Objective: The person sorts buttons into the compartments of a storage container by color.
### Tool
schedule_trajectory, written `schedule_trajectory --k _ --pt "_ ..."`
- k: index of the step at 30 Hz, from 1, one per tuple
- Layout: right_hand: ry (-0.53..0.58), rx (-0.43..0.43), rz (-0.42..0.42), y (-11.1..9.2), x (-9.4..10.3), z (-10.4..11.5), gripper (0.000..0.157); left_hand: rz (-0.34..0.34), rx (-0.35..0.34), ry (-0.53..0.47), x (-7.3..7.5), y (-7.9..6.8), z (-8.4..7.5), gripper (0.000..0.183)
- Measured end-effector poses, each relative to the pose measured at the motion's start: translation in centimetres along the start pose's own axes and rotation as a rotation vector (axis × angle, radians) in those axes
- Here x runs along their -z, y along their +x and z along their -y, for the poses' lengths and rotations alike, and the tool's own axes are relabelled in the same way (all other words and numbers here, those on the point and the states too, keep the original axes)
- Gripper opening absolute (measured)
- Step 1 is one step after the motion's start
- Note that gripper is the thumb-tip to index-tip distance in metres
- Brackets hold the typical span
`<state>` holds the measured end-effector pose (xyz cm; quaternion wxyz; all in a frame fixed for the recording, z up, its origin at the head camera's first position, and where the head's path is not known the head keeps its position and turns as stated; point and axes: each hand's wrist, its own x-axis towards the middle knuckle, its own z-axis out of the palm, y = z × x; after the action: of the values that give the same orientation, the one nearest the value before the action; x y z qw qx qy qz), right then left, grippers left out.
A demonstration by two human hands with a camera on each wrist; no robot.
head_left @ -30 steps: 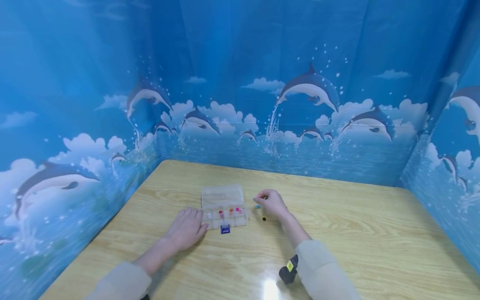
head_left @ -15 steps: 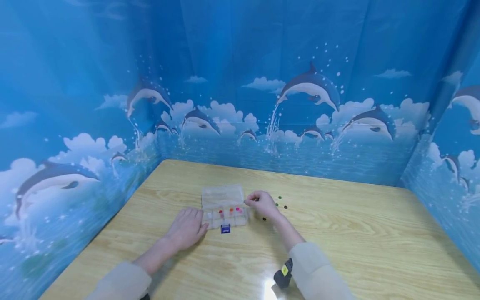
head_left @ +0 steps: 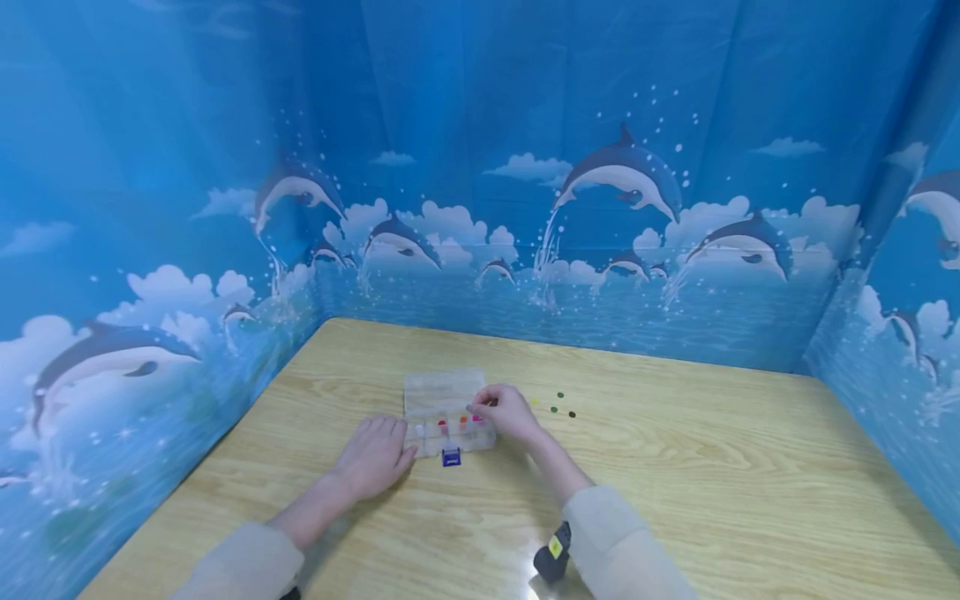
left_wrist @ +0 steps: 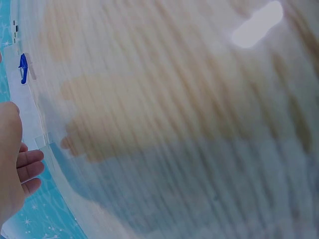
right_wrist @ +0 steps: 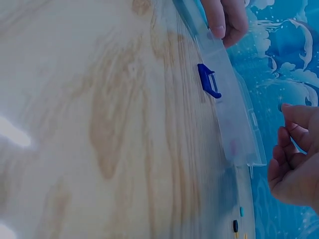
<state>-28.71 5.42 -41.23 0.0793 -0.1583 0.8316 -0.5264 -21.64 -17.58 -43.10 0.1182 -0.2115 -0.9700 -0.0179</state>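
A clear plastic compartment box (head_left: 480, 440) with a blue latch (head_left: 451, 457) lies on the table, its lid (head_left: 444, 392) folded back. Small red, orange and pink pieces sit in its compartments. My left hand (head_left: 375, 457) rests against the box's left end, fingers fairly straight; the left wrist view has only part of that hand (left_wrist: 12, 167). Above the box's right end, my right hand (head_left: 508, 412) pinches a small dark teal piece (right_wrist: 281, 107) between thumb and forefinger. In the right wrist view this hand (right_wrist: 299, 159) is clear of the box wall, other fingers curled.
Right of the box lie several small loose pieces, among them a green one (head_left: 560, 395), a dark one (head_left: 572, 414) and a yellow one (head_left: 535, 401). A blue dolphin-print curtain (head_left: 465, 167) stands behind the wooden table (head_left: 712, 467).
My right hand has moved left from the loose pieces to over the box's right end, carrying the small piece. Green, dark and yellow pieces have come into view behind it. The left hand stays put.
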Motion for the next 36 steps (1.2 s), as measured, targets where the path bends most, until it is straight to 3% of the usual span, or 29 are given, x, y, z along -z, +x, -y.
schedule_trajectory --k 18,36 --pt "-0.050 0.098 0.061 0.2 -2.9 1.4 0.006 -0.008 0.000 -0.010 -0.3 0.1 0.3 0.036" --pt "-0.075 0.084 0.052 0.8 -5.6 2.0 0.006 -0.052 -0.030 0.013 -0.6 0.3 0.5 0.033"
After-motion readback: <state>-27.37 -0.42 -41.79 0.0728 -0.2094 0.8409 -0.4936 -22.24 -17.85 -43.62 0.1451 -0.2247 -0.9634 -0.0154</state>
